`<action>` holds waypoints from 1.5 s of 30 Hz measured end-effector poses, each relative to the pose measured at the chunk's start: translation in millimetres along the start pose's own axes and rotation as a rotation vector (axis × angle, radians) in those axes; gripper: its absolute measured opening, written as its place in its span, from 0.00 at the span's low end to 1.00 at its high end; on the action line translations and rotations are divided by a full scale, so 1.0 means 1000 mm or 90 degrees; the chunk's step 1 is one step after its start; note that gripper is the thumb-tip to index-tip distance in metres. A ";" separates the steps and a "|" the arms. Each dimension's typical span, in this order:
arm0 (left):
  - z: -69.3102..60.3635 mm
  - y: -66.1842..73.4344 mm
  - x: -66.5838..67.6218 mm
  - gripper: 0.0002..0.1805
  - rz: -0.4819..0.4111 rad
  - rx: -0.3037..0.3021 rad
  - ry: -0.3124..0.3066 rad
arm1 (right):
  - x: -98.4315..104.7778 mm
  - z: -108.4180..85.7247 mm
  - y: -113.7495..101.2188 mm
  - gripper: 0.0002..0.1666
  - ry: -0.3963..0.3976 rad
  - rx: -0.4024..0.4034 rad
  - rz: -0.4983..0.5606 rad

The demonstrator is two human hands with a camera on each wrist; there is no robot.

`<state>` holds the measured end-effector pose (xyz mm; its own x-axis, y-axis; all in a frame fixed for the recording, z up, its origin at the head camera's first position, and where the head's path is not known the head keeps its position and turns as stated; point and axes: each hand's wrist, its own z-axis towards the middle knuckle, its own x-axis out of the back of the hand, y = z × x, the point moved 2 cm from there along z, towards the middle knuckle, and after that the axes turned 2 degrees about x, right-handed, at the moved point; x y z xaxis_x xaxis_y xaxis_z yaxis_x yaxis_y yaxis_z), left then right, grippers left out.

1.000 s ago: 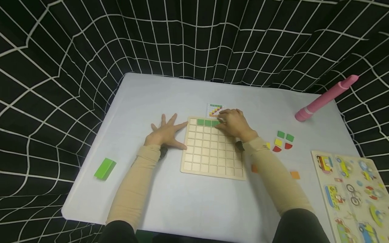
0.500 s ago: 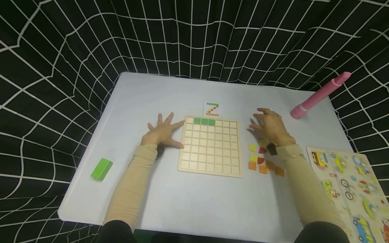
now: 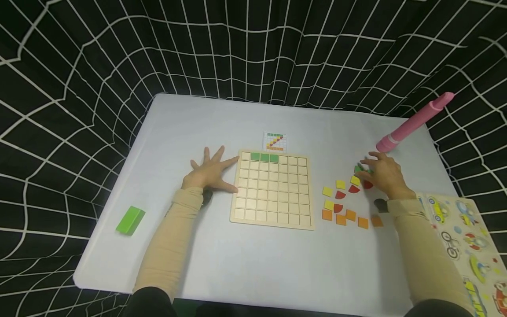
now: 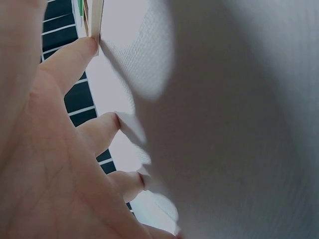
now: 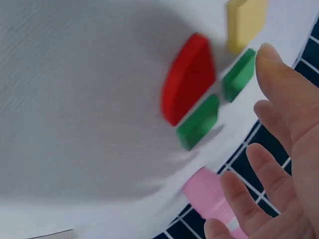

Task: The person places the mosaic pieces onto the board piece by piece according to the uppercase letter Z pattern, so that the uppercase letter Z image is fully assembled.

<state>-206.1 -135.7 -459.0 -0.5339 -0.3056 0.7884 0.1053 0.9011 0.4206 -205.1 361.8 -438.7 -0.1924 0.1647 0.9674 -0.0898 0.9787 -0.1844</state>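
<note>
A wooden grid board (image 3: 273, 191) lies mid-table, with several green square tiles (image 3: 264, 157) side by side in its top row. My left hand (image 3: 206, 176) has its fingers spread on the table, thumb and index finger touching the board's left edge. Out to the right, my right hand (image 3: 384, 176) hovers over loose pieces, fingers apart and holding nothing. Its thumb is close to a green tile (image 5: 239, 75) in the right wrist view. Another green tile (image 5: 198, 122), a red quarter-circle piece (image 5: 189, 79) and a yellow tile (image 5: 246, 22) lie nearby.
A pattern card (image 3: 275, 142) lies behind the board. Orange tiles (image 3: 341, 219) and yellow tiles (image 3: 327, 191) are scattered to its right. A pink tube (image 3: 412, 123), a picture puzzle (image 3: 455, 229) and a green block (image 3: 130, 220) also sit on the table.
My right hand has moved from the board's top row out right to the loose pieces, leaving the green tiles in place. The left hand has kept its place at the board's edge.
</note>
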 end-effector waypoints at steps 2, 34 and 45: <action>0.000 -0.001 0.000 0.62 0.000 0.000 0.001 | -0.001 0.000 0.002 0.31 -0.010 -0.001 -0.002; -0.002 -0.005 -0.001 0.61 0.005 0.003 0.003 | -0.005 0.040 -0.107 0.23 0.057 0.126 0.060; -0.001 -0.002 -0.001 0.62 -0.005 -0.001 0.002 | -0.025 0.061 -0.172 0.24 0.002 0.192 0.039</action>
<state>-205.1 -137.1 -460.5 -0.5322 -0.3133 0.7865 0.1024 0.8983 0.4272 -244.6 182.0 -442.1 -0.2029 0.2226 0.9536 -0.3643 0.8867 -0.2845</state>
